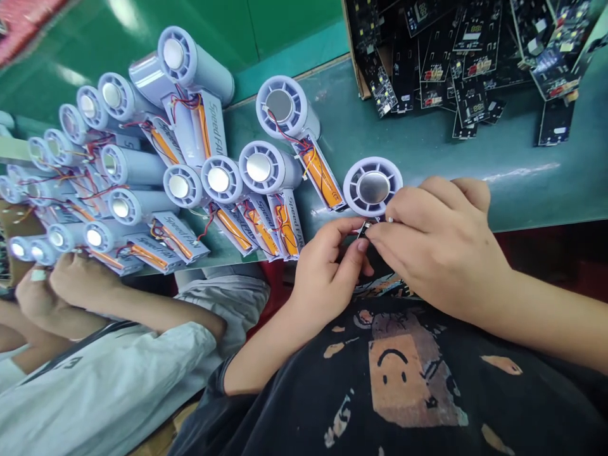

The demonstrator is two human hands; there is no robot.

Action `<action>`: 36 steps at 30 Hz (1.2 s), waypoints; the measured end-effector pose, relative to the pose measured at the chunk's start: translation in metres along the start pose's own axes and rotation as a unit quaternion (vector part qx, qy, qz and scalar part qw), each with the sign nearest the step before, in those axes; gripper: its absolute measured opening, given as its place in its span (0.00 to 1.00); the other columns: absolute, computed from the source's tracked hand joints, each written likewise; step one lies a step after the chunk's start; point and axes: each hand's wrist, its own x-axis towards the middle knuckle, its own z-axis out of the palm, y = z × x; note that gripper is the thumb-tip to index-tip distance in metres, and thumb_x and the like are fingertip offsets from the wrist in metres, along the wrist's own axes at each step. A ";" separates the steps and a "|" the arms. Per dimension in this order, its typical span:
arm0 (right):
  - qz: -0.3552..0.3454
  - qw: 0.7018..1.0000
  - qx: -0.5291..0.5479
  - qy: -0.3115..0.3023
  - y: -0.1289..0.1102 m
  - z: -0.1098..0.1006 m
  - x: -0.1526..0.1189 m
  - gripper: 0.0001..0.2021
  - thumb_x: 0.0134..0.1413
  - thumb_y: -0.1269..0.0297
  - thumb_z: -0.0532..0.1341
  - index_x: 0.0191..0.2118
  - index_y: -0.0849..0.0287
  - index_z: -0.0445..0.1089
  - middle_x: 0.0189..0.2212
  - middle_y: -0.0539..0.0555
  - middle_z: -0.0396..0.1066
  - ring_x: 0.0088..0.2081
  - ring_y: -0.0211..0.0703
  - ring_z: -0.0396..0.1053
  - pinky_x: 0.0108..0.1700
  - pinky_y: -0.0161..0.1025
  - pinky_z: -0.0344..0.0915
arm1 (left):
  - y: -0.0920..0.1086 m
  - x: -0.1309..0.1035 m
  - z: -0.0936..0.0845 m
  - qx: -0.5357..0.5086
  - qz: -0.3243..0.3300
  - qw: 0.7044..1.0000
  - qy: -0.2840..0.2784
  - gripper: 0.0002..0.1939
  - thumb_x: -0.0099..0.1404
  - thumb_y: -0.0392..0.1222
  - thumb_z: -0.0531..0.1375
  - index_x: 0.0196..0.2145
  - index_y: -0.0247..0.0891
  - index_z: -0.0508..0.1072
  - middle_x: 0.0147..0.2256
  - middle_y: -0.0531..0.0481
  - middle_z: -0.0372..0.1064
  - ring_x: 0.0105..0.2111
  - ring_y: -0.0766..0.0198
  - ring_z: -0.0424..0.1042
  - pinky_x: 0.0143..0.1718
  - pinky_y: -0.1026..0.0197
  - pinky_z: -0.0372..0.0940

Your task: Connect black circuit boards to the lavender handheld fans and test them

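Low at the table's front edge, my left hand (332, 261) pinches a small dark circuit board (363, 229), mostly covered by fingers. My right hand (439, 244) is closed at the board's other side, its thumb and forefinger meeting close to it. A tiny white piece (390, 220) shows by the right fingertips; what those fingers grip is largely hidden. Just beyond both hands is a lavender handheld fan (373, 185), its round end with a silver disc facing up. The lower part of this fan is out of sight behind my hands.
Several similar fans (280, 107) with orange batteries and loose wires crowd the green table (327, 95) to the left. A cardboard box (354, 57) and a pile of black circuit boards (470, 82) lie at the back right. A co-worker's hands (78, 282) are at far left.
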 end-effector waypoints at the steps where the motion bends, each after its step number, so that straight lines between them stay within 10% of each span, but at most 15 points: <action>1: 0.020 1.000 0.023 0.002 0.001 0.001 -0.001 0.14 0.64 0.68 0.58 0.26 0.54 0.72 0.28 0.52 0.68 0.34 0.46 0.58 0.38 0.45 0.48 | 0.000 0.001 0.000 -0.016 -0.008 1.000 -0.003 0.10 0.72 0.43 0.57 0.49 0.40 0.68 0.26 0.56 0.70 0.21 0.71 0.72 0.21 0.69 0.66; 23: 0.065 0.997 0.036 0.019 0.004 0.002 -0.002 0.13 0.59 0.69 0.62 0.23 0.56 0.72 0.26 0.53 0.67 0.32 0.46 0.60 0.37 0.47 0.50 | 0.003 0.002 0.004 -0.012 -0.005 1.000 -0.012 0.10 0.72 0.42 0.57 0.49 0.39 0.68 0.24 0.56 0.69 0.22 0.69 0.73 0.22 0.68 0.66; 28: 0.103 0.981 0.162 -0.014 0.017 0.005 0.003 0.03 0.56 0.68 0.66 0.36 0.56 0.71 0.33 0.53 0.69 0.37 0.45 0.68 0.36 0.43 0.60 | 0.004 0.000 0.005 0.031 0.048 0.998 0.010 0.09 0.71 0.39 0.56 0.48 0.37 0.70 0.24 0.55 0.71 0.22 0.68 0.73 0.25 0.65 0.69; 36: 0.153 0.949 0.272 0.044 0.029 0.017 -0.006 0.23 0.51 0.63 0.70 0.52 0.52 0.66 0.38 0.52 0.69 0.35 0.43 0.69 0.35 0.43 0.69 | -0.004 0.002 0.000 0.009 0.052 0.999 0.001 0.11 0.72 0.42 0.57 0.49 0.38 0.71 0.27 0.54 0.72 0.22 0.69 0.73 0.22 0.67 0.68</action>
